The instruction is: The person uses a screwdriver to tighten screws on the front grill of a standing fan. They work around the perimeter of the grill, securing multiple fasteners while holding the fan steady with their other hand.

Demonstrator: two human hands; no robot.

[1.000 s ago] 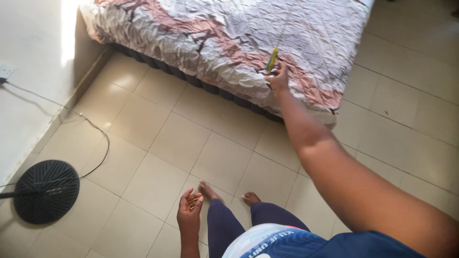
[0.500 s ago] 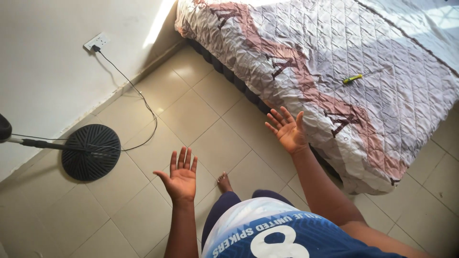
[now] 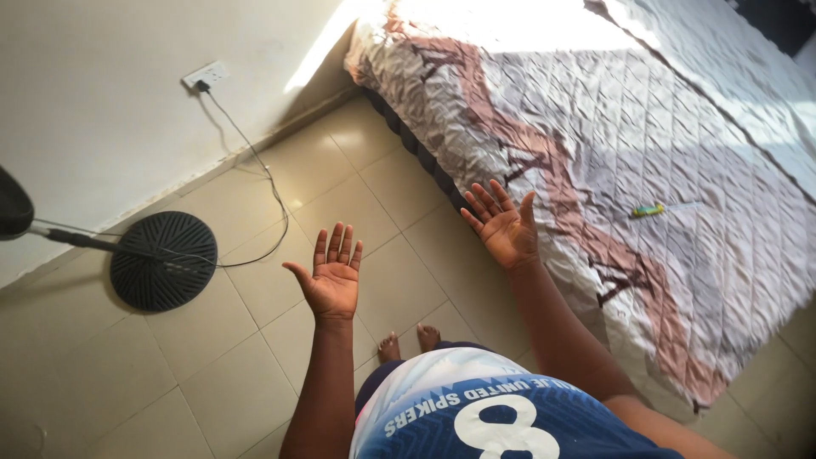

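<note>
Head view shows the left hand (image 3: pixel 332 276) and right hand (image 3: pixel 503 226) spread wide, palms up, holding nothing, above the floor (image 3: pixel 255 357) beside the bed (image 3: pixel 612 127). On the quilt, well right of the right hand, lies a small green tool (image 3: pixel 648 209); a fan base (image 3: pixel 163 261) and cord (image 3: pixel 270 191) lie left.

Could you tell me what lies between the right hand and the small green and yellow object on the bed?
In the head view, only wrinkled quilted bedspread lies between the open right hand and the small green and yellow object; nothing else sits there.

A quilted bedspread (image 3: pixel 646 144) is showing white with pinkish-brown and dark zigzag markings. A small green-and-yellow object (image 3: pixel 648 209) is lying on it. The fan base (image 3: pixel 163 260) is looking black against cream floor tiles (image 3: pixel 212 374).
</note>
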